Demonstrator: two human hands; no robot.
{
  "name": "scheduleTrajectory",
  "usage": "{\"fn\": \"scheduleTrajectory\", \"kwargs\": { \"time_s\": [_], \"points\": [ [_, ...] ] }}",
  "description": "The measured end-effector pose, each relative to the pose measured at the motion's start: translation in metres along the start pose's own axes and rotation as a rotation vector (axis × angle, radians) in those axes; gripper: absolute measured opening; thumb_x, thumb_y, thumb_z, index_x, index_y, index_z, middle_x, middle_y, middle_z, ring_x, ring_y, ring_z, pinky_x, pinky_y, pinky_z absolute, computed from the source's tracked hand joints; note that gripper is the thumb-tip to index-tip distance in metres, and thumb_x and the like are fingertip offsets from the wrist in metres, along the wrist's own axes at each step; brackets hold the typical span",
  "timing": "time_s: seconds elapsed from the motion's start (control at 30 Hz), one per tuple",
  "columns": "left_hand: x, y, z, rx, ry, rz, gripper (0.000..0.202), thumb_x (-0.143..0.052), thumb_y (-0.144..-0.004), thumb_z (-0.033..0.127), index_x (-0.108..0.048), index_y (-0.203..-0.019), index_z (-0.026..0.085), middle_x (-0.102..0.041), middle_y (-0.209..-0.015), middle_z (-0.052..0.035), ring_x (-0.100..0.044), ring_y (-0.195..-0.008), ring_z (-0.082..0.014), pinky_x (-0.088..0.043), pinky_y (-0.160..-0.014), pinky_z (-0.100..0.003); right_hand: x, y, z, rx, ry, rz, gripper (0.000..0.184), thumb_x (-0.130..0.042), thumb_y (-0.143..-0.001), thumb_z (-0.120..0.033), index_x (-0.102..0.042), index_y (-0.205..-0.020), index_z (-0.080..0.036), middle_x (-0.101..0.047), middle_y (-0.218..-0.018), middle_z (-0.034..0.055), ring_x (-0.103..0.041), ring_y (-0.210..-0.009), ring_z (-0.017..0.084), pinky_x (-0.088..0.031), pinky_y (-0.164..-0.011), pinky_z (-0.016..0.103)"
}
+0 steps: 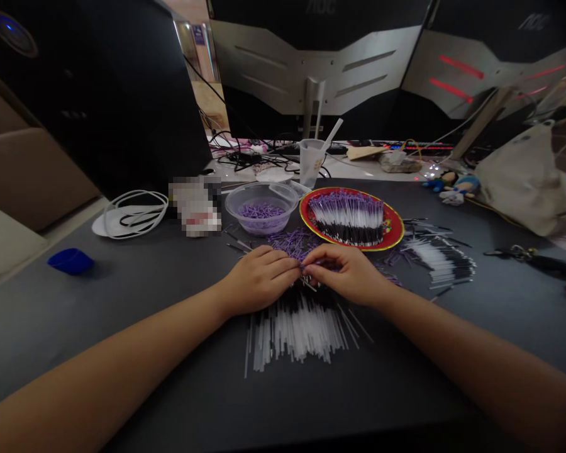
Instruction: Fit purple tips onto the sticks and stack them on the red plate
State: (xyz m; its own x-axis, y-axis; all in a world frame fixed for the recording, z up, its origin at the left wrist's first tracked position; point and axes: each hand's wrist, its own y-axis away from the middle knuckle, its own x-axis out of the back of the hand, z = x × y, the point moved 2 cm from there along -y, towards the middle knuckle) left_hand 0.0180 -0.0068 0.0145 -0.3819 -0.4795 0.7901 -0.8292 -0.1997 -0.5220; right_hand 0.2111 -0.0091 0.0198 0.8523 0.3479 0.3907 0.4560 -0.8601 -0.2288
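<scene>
My left hand [266, 277] is closed, its fingertips meeting those of my right hand [346, 270] in a pinch. Whatever lies between the fingers is too small and hidden to make out. Just below them spreads a pile of thin translucent white sticks [306, 327] with black ends pointing away from me. Small purple pieces [290, 242] lie loose beyond the fingers. Behind them, a clear plastic bowl [239, 211] holds more purple pieces. A red oval plate [395, 229] carries a dense row of white sticks with purple far ends and black near ends.
More black-and-white sticks [441, 261] lie right of the plate. A plastic cup [310, 167] with a straw stands behind the bowl. Farther left are a coiled white cable [136, 217] and a blue object [70, 260]. Monitors [273, 69] and a black computer case [117, 94] border the desk.
</scene>
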Motion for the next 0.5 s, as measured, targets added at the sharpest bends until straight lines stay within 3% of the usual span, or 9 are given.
{"fn": "scheduleTrajectory", "kwargs": {
  "time_s": [0.23,0.37,0.5],
  "points": [
    [0.003,0.0,0.001,0.037,0.019,0.015,0.016,-0.048,-0.089,0.018,-0.06,-0.1,0.016,-0.069,-0.099,-0.0066,-0.062,-0.083,-0.0173,-0.046,-0.074,-0.032,-0.002,-0.003,0.003,-0.094,-0.213,0.009,0.014,-0.066,-0.077,-0.027,-0.065,-0.088,-0.019,-0.07,-0.077,0.0017,-0.067,-0.065,0.013,-0.055,-0.065,0.03],
    [0.001,0.0,0.0,0.142,-0.005,-0.019,0.018,-0.046,-0.09,0.017,-0.06,-0.099,0.015,-0.068,-0.101,-0.0078,-0.063,-0.079,-0.0162,-0.045,-0.065,-0.029,0.003,-0.006,0.006,-0.115,-0.239,0.095,0.015,-0.062,-0.081,-0.031,-0.063,-0.089,-0.019,-0.07,-0.082,0.0033,-0.066,-0.06,0.012,-0.055,-0.059,0.028],
    [-0.003,0.004,-0.005,0.249,0.021,-0.028,0.019,-0.043,-0.091,0.017,-0.06,-0.099,0.014,-0.07,-0.09,-0.0076,-0.065,-0.074,-0.0166,-0.048,-0.062,-0.028,0.012,-0.007,0.007,-0.125,-0.293,0.158,0.016,-0.059,-0.084,-0.034,-0.056,-0.088,-0.019,-0.071,-0.09,0.0056,-0.067,-0.06,0.012,-0.056,-0.058,0.028]
  ]
}}
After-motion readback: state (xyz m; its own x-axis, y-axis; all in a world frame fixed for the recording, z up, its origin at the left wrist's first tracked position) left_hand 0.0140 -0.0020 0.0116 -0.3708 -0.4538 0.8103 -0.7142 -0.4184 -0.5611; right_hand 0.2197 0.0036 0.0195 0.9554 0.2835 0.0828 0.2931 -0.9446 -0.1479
